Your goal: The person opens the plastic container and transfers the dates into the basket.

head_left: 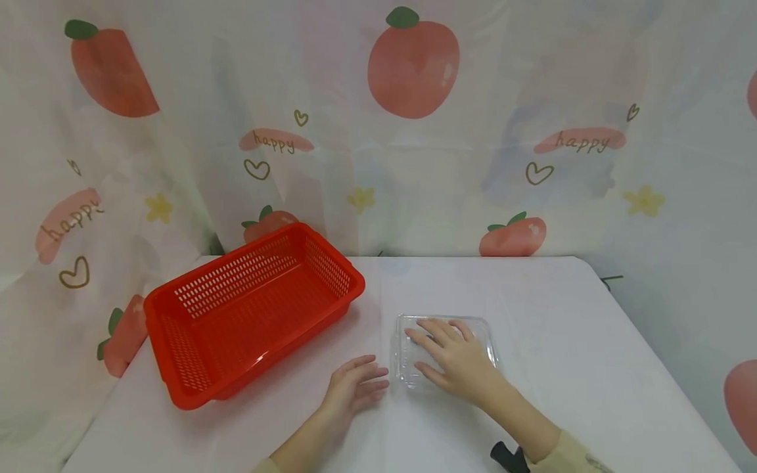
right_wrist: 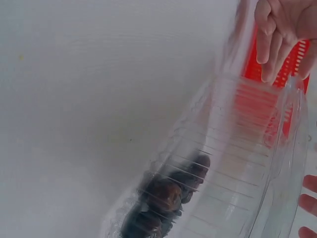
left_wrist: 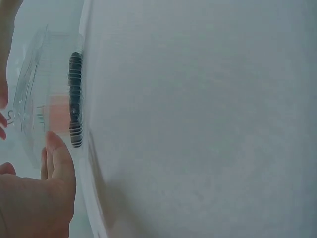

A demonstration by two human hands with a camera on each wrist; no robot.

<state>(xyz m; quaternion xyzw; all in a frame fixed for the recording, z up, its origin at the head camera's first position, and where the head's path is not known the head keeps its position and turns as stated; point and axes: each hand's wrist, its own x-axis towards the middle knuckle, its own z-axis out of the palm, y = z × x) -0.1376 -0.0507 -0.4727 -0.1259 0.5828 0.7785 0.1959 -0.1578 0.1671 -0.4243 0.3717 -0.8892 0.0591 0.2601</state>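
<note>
While my right hand (head_left: 458,362) spreads loosely over the clear container (head_left: 405,358), my left hand (head_left: 353,386) hangs empty.
Likely light, flexible: pinch sidewalls (right_wrist: 228,171).

Place: a small curtained-off spot, booth-like; home or studio, I can't tell which. Before me, a plain white worktop (head_left: 591,355), its far right corner rounded. Patterned fabric (head_left: 331,66) hangs behind it and on both sides, lightly creased, dropping past the worktop's right edge. Print is cheerful and domestic, much like a shower curtain: big red fruit (head_left: 414,69) with green leaves, yellow flowers (head_left: 361,199), outlined hearts (head_left: 257,176), "happy" lettering (head_left: 276,141) on pink strokes. Wares in front of me lean household, kitchen sort: red slotted basket (head_left: 278,351), clear plastic box (head_left: 408,361). Light soft, shadows faint.
</note>
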